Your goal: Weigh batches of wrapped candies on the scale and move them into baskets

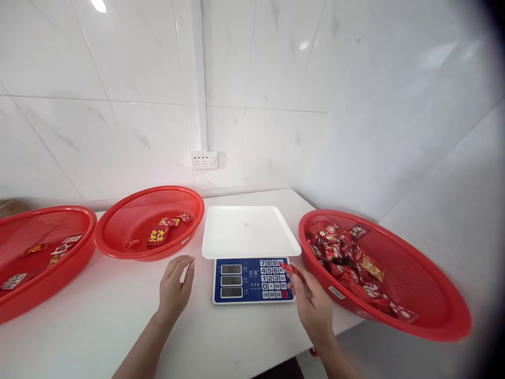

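A digital scale with a white weighing tray (248, 231) and a blue keypad panel (252, 280) stands in front of me. Nothing lies on its tray. My left hand (177, 280) is left of the panel, empty, with curved fingers and a gap between thumb and forefinger. Over the right edge of the keypad, my right hand (310, 295) pinches a small red wrapped packet (290, 268), partly hidden by the fingers. Close beside that hand, a red plastic basket (430, 295) holds a pile of red snack packets (335, 250).
Two more red baskets are on the left: one (122, 221) near the wall with a few packets (158, 234), another (43, 221) cut off by the frame. All rest on a white table (106, 316). A socket (205, 159) is on the tiled wall.
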`<act>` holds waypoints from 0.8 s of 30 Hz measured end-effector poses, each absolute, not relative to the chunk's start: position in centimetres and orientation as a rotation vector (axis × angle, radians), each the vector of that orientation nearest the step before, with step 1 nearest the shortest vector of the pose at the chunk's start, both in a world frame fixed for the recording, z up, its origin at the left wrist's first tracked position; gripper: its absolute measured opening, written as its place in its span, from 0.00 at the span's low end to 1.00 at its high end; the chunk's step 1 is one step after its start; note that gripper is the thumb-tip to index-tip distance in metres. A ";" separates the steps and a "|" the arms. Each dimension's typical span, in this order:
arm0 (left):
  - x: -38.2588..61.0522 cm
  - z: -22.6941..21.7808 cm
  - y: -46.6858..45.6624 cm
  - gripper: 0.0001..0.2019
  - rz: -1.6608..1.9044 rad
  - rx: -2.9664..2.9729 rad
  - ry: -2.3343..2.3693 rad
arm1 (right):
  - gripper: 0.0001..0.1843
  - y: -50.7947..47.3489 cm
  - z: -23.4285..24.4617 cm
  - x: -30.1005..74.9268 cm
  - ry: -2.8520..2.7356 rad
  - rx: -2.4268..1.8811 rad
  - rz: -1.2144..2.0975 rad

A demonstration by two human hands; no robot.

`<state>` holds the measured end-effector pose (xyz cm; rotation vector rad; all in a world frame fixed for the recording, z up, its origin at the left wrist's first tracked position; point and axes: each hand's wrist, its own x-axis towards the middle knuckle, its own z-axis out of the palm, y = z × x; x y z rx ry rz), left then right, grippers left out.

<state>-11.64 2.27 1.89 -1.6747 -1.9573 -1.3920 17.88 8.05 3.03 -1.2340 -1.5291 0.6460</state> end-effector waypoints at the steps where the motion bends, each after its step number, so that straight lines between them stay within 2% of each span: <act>1: -11.8 1.5 2.2 0.12 -1.407 -1.680 -1.964 | 0.20 8.9 4.1 17.1 -1.544 -1.197 0.624; 7: -12.2 0.5 2.1 0.13 -1.466 -1.672 -2.090 | 0.26 11.6 7.2 14.0 -1.833 -1.162 0.565; 9: -12.1 0.5 2.1 0.14 -1.510 -1.672 -2.175 | 0.24 11.8 7.4 14.5 -1.938 -1.158 0.500; 13: -11.8 0.5 2.3 0.18 -1.611 -1.641 -2.429 | 0.20 12.5 8.2 18.7 -1.976 -1.273 0.350; 16: -11.7 0.5 2.5 0.21 -1.602 -1.613 -2.559 | 0.20 13.5 9.4 23.5 -1.903 -1.503 0.344; 18: -11.8 0.6 2.6 0.22 -1.571 -1.608 -2.611 | 0.22 14.0 10.1 26.5 -1.906 -1.687 0.400; 22: -12.3 0.3 2.8 0.22 -1.479 -1.642 -2.655 | 0.34 14.7 10.2 30.4 -2.088 -1.950 0.598; 24: -12.6 -0.3 2.9 0.22 -1.425 -1.656 -2.663 | 0.35 15.2 9.7 31.3 -2.132 -2.002 0.627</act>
